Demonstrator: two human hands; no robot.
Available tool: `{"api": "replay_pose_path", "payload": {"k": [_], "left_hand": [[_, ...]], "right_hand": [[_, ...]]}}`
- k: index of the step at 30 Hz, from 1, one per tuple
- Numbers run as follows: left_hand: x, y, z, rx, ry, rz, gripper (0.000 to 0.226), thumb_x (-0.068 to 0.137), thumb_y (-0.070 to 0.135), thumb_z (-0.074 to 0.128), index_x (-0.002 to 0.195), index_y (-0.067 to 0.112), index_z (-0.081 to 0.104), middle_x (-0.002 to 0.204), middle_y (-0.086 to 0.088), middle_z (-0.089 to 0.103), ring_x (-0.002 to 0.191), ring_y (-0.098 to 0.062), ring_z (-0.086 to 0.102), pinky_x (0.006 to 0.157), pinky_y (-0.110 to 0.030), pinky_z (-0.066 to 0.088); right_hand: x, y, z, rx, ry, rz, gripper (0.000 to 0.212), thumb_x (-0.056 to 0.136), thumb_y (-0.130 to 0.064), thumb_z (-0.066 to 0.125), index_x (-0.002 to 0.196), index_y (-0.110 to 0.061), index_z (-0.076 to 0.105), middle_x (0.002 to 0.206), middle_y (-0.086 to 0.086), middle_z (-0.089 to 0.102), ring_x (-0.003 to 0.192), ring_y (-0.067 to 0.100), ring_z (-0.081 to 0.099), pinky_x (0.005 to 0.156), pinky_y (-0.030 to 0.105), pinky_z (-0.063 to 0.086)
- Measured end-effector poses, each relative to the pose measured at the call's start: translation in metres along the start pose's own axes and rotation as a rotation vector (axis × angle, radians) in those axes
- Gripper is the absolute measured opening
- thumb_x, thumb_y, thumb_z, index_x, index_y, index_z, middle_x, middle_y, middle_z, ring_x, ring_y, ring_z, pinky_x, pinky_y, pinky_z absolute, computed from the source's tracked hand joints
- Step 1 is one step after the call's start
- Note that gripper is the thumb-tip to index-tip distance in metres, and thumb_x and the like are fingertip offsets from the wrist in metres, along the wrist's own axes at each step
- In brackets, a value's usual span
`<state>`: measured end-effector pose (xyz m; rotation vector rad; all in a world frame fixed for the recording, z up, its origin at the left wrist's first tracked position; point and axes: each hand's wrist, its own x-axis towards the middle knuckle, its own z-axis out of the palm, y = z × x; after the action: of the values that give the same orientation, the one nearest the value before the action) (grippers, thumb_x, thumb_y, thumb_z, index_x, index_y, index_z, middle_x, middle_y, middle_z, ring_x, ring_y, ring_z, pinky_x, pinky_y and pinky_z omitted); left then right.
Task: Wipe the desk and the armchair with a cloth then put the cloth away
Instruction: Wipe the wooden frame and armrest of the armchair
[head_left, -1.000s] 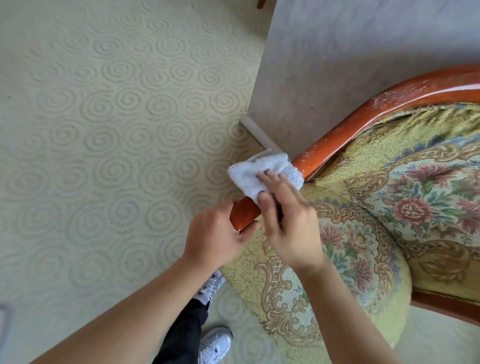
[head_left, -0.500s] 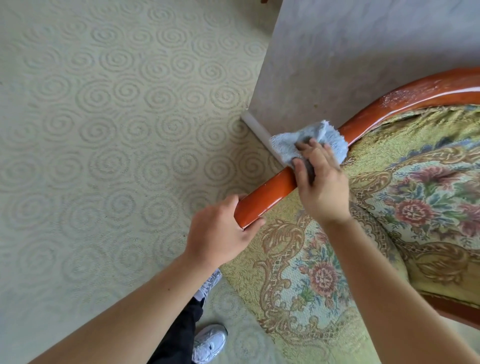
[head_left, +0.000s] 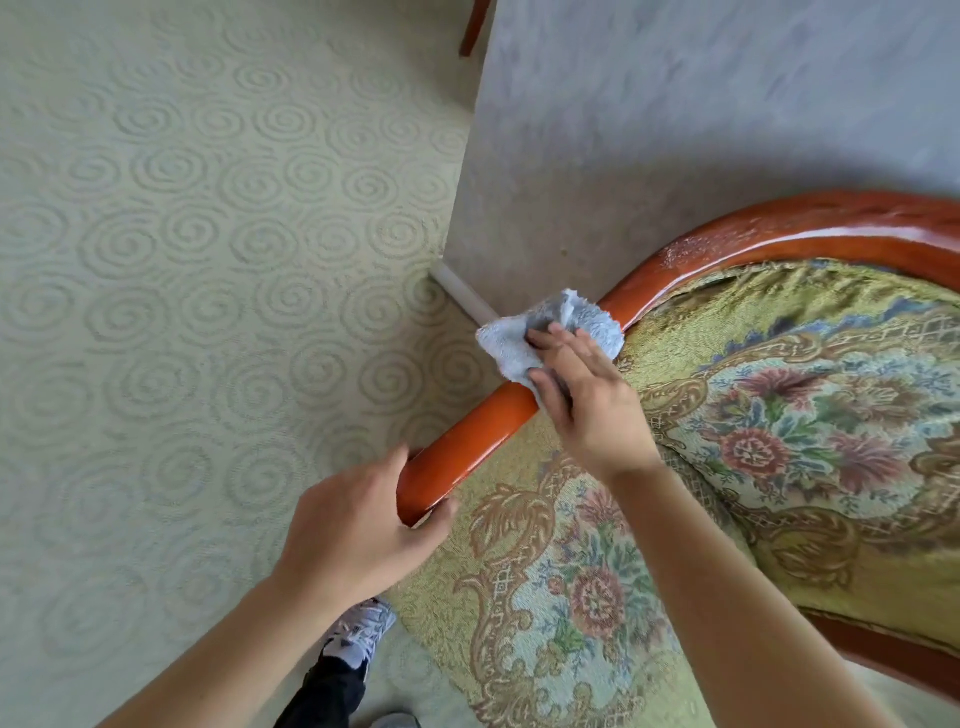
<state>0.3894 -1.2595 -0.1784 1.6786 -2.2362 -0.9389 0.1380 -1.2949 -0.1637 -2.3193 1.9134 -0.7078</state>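
Note:
The armchair fills the right half of the view, with a glossy orange-brown curved wooden rail (head_left: 467, 436) and green-gold floral upholstery (head_left: 779, 441). A pale blue-grey cloth (head_left: 511, 343) lies draped over the rail near its middle. My right hand (head_left: 587, 400) presses down on the cloth, fingers spread over it. My left hand (head_left: 358, 530) grips the lower front end of the rail, thumb on the outer side. The desk is out of view.
A grey wall (head_left: 675, 130) with a white skirting board (head_left: 462, 296) runs just behind the rail. Pale carpet with a swirl pattern (head_left: 182, 312) covers the floor at left. My sneakers (head_left: 358, 634) stand beside the chair. A wooden leg (head_left: 475, 26) shows at the top.
My right hand slid the cloth up the rail from near the left hand toward the wall, then stayed about there. The left hand kept its grip on the rail's end.

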Motion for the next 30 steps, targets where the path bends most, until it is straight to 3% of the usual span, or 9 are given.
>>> {"api": "replay_pose_path", "payload": {"k": [3,8,10,14,17,21,26,30], "left_hand": [[0.021,0.018,-0.007,0.044,-0.005,0.044,0.056,0.078,0.08,0.041,0.11,0.036,0.054,0.074,0.014,0.063,0.066,-0.006,0.063,0.067,-0.033,0.055],[0.068,0.061,0.0,0.053,-0.002,0.119,0.062,0.08,0.08,0.048,0.12,0.034,0.057,0.076,0.015,0.064,0.063,-0.005,0.061,0.06,-0.027,0.054],[0.087,0.078,0.006,0.095,-0.042,0.119,0.064,0.079,0.082,0.048,0.115,0.03,0.056,0.079,0.012,0.064,0.067,-0.01,0.064,0.062,-0.03,0.056],[0.123,0.101,0.019,0.062,-0.086,0.12,0.047,0.078,0.067,0.058,0.101,0.025,0.057,0.087,0.005,0.068,0.084,-0.025,0.07,0.066,-0.034,0.053],[0.142,0.113,0.028,0.097,-0.087,0.125,0.04,0.079,0.056,0.056,0.099,0.022,0.065,0.094,-0.002,0.074,0.089,-0.027,0.072,0.067,-0.032,0.053],[0.16,0.124,0.036,0.118,-0.045,0.145,0.037,0.084,0.054,0.06,0.101,0.022,0.059,0.091,0.002,0.072,0.085,-0.025,0.072,0.061,-0.032,0.05],[0.189,0.151,0.039,0.074,0.016,0.217,0.039,0.089,0.058,0.059,0.101,0.021,0.054,0.073,0.009,0.053,0.057,-0.015,0.053,0.047,-0.026,0.037],[0.212,0.177,0.042,0.019,0.048,0.265,0.036,0.092,0.054,0.058,0.103,0.02,0.053,0.066,0.016,0.044,0.051,0.001,0.044,0.042,-0.018,0.028]], "right_hand": [[0.027,0.041,-0.014,-0.228,-0.014,-0.012,0.028,0.099,-0.023,0.059,0.118,-0.004,0.068,0.128,0.009,0.067,0.13,0.022,0.053,0.118,0.03,0.026],[0.054,0.064,-0.028,-0.305,0.1,0.137,0.026,0.098,-0.02,0.06,0.112,0.001,0.068,0.125,0.018,0.066,0.128,0.033,0.054,0.115,0.04,0.028],[0.05,0.053,-0.025,-0.258,0.123,0.208,0.027,0.098,-0.019,0.06,0.114,0.001,0.067,0.129,0.021,0.063,0.13,0.036,0.05,0.113,0.042,0.027],[0.021,0.029,-0.014,-0.024,0.091,0.202,0.029,0.099,-0.016,0.057,0.123,-0.002,0.064,0.135,0.013,0.061,0.137,0.009,0.037,0.12,0.036,0.024],[0.011,0.028,-0.012,-0.024,0.038,0.128,0.035,0.102,-0.022,0.047,0.127,-0.001,0.063,0.136,0.009,0.061,0.136,0.018,0.046,0.118,0.039,0.03],[0.036,0.058,-0.03,-0.227,0.016,0.026,0.031,0.101,-0.023,0.052,0.111,-0.001,0.07,0.13,0.008,0.066,0.132,0.023,0.053,0.113,0.044,0.039],[0.077,0.103,-0.07,-0.406,0.098,0.125,0.026,0.101,-0.022,0.057,0.107,0.0,0.069,0.127,0.014,0.067,0.129,0.027,0.056,0.114,0.045,0.038],[0.089,0.141,-0.117,-0.438,0.212,0.271,0.032,0.103,-0.026,0.052,0.111,0.003,0.065,0.127,0.018,0.066,0.13,0.031,0.054,0.116,0.045,0.035]]}}
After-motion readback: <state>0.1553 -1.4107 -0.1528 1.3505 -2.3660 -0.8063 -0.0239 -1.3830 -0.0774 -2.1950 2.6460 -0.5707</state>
